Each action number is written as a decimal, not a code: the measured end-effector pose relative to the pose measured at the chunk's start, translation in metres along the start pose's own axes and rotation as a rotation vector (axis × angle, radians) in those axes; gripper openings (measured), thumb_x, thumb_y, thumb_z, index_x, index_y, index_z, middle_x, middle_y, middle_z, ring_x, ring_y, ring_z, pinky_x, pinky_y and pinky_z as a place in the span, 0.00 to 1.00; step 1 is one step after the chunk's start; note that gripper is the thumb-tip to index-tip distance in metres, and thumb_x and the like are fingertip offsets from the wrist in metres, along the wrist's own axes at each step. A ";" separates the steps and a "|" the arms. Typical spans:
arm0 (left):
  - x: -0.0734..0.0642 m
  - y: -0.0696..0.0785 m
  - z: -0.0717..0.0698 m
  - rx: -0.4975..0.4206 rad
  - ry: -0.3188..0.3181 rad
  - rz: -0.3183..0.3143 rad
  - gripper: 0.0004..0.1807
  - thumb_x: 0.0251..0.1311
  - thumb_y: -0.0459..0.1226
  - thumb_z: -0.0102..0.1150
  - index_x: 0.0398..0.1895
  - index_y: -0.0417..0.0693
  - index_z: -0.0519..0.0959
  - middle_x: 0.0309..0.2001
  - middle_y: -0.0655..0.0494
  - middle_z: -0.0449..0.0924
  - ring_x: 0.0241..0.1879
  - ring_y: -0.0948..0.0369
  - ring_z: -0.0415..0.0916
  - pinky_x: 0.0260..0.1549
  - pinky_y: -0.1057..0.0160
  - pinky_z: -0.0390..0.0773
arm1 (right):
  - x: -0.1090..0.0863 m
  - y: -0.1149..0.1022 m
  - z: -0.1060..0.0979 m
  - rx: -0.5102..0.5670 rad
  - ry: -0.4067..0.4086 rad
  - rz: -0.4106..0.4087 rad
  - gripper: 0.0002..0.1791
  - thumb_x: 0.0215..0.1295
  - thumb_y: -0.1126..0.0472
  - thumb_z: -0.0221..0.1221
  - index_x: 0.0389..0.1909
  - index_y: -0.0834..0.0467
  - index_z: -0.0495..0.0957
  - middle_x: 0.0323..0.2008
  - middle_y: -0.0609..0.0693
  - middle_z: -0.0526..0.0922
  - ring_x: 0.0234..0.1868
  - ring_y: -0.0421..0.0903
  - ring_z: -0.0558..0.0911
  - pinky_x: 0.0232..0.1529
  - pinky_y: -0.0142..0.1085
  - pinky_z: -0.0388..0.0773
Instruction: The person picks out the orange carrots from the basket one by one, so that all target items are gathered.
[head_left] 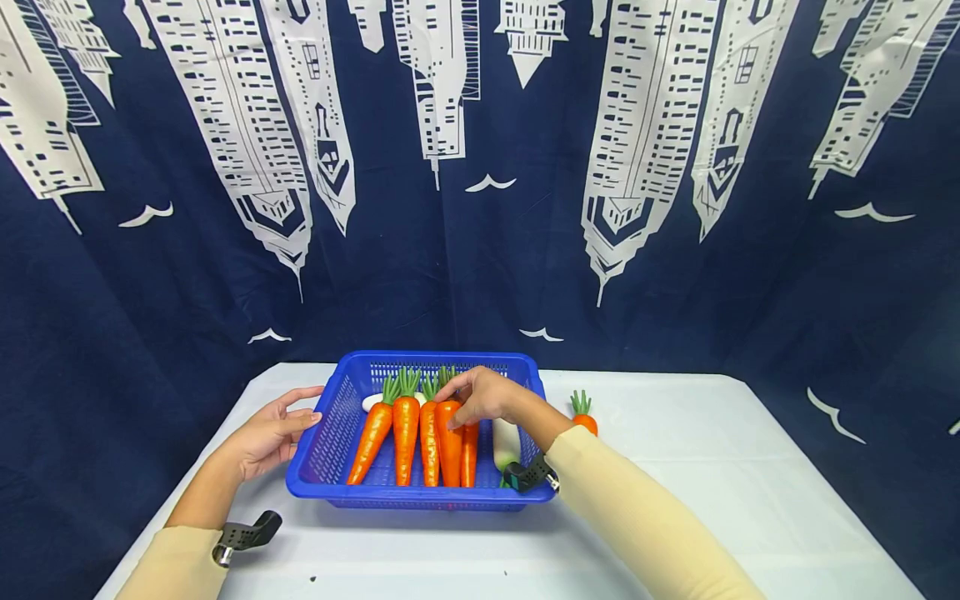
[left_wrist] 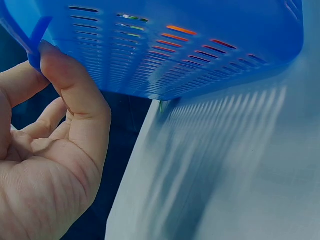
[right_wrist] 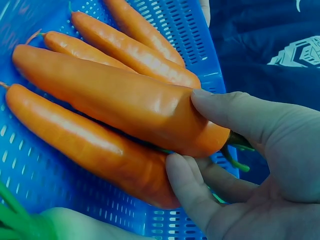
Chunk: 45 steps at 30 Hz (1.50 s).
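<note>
A blue plastic basket on the white table holds several orange carrots with green tops. My left hand pinches the basket's left rim between thumb and finger, seen closely in the left wrist view. Inside the basket, my right hand grips the top end of a thick carrot, thumb on one side and fingers on the other. Beside it lies another carrot, close under the fingers. At the basket's right side rests a white radish with a green top.
Outside the basket, to the right, a carrot lies on the table, partly hidden by the right forearm. A dark blue curtain with white building prints hangs behind the table's far edge. Another white vegetable shows behind the carrots.
</note>
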<state>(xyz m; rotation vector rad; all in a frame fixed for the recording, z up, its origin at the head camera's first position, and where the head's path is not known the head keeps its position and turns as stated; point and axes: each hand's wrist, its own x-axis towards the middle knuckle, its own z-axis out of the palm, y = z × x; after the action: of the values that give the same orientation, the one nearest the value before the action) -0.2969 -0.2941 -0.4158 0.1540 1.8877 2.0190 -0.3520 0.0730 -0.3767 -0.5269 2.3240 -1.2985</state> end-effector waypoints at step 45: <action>0.000 0.000 -0.002 -0.017 -0.023 0.012 0.36 0.75 0.34 0.54 0.79 0.47 0.47 0.46 0.57 0.84 0.41 0.61 0.87 0.46 0.58 0.89 | -0.033 0.000 -0.017 0.504 0.155 -0.124 0.26 0.64 0.72 0.65 0.64 0.61 0.78 0.56 0.61 0.82 0.51 0.54 0.87 0.57 0.56 0.83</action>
<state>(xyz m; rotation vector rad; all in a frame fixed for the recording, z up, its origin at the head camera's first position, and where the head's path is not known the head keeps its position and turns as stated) -0.2975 -0.2958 -0.4161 0.1835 1.8595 2.0320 -0.3336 0.1014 -0.3630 -0.4160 1.9860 -1.9616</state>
